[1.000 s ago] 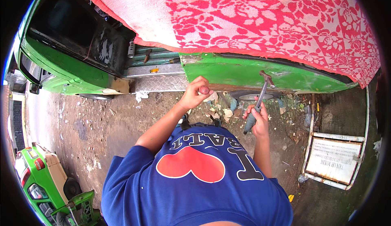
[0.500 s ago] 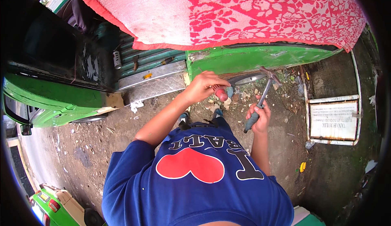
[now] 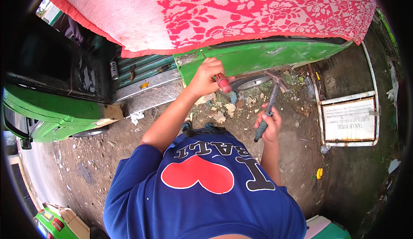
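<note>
Since the earlier frame, our left hand (image 3: 205, 77) has risen against the green metal body panel (image 3: 266, 58), clenched around a red-handled chisel (image 3: 223, 83). Our right hand (image 3: 268, 127) grips the grey-handled hammer (image 3: 270, 103) low, head up beside the panel.

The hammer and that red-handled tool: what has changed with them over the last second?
The left hand, gripping the red-handled tool, has gone from the ground debris up to the lower edge of the green panel. The right hand has kept its grip on the hammer, head up near the panel. Nothing was picked up or let go; the red cloth stays draped above.
</note>
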Motion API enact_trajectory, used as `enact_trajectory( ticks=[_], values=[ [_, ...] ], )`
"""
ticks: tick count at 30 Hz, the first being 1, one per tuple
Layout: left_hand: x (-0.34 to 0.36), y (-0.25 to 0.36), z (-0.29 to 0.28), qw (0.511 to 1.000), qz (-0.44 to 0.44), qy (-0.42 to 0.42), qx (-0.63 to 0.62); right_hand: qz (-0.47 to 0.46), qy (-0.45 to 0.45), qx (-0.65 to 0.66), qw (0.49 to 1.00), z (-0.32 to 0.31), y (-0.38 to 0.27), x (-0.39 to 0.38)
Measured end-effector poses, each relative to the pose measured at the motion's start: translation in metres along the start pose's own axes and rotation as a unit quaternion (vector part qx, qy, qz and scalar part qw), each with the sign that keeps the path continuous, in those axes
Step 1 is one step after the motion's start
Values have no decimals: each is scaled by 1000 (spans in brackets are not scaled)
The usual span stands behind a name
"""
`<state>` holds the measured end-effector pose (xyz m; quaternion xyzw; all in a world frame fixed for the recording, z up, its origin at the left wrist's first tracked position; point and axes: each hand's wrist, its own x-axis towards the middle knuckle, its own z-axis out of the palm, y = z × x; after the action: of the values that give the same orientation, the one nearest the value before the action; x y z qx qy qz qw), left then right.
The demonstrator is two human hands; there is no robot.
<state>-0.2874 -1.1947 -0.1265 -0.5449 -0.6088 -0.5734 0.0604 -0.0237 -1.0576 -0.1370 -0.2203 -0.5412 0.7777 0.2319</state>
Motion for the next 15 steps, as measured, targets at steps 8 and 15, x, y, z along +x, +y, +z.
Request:
enact_trajectory(
  ticks=[8, 15],
  values=[
    [-6, -1, 17, 995, 24, 50, 82, 3, -84, -17, 996, -24, -9, 31],
    [-3, 3, 28, 989, 61, 53, 123, -6, -129, -42, 991, -43, -13, 46]
  ],
)
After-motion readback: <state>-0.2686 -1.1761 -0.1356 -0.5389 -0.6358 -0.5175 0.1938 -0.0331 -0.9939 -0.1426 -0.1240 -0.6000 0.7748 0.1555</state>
